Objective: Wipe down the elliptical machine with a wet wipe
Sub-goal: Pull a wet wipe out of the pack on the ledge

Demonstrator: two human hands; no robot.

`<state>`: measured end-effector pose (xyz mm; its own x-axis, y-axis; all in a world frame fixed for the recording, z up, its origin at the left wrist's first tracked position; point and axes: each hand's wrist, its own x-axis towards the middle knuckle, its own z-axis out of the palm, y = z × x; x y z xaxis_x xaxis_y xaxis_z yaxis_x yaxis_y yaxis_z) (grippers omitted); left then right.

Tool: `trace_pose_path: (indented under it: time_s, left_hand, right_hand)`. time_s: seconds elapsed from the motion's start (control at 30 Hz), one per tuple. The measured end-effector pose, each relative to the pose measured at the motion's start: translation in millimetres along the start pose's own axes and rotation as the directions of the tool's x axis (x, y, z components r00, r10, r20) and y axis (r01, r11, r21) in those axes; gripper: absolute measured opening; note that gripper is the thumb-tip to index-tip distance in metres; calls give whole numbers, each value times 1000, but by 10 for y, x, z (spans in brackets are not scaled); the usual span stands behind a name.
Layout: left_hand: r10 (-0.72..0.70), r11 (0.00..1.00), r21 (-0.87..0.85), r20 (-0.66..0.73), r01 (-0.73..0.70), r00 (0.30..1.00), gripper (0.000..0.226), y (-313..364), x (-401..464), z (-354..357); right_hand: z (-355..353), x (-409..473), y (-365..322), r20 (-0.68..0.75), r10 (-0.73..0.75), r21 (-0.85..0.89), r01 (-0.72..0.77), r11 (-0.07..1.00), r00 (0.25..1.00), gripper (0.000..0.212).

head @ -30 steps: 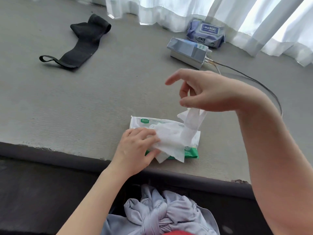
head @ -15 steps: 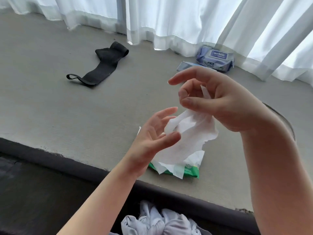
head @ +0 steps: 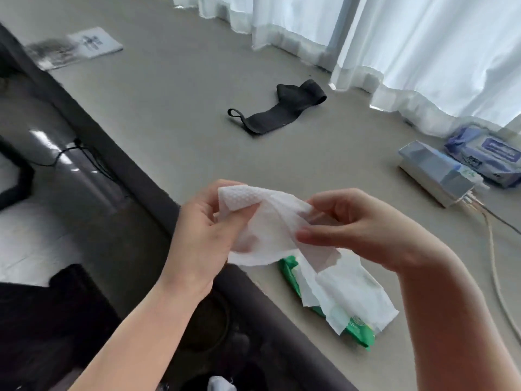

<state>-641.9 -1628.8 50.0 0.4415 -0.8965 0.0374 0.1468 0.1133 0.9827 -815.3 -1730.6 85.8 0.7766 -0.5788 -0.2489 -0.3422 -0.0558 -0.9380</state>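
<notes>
left hand (head: 203,235) pinches the near-left edge of the wet wipe (head: 267,224), thumb curled over its dimpled upper corner. the sheet stretches left to right between both hands, long axis roughly level, sagging in the middle. right hand (head: 363,230) grips the right end with curled fingers. below and right, the green wipe pack (head: 358,331) lies on the grey floor (head: 174,114) with another sheet pulled loose. no elliptical is clearly identifiable; dark shapes sit far left, nearer the left hand.
</notes>
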Motion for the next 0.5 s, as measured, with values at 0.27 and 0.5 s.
trace_pose_path:
  time_s: [0.27, 0.5]
  left_hand:
    - [-63, 997, 5, -388, 71, 919, 23, 116, -460, -1146]
    - [-301, 954, -184, -555, 238, 775, 30, 55, -1169, -2164]
  right_hand:
    - [1058, 747, -264, -106, -167, 178, 184, 967, 980, 40]
    - [2445, 1349, -317, -4, -45, 89, 45, 995, 999, 21]
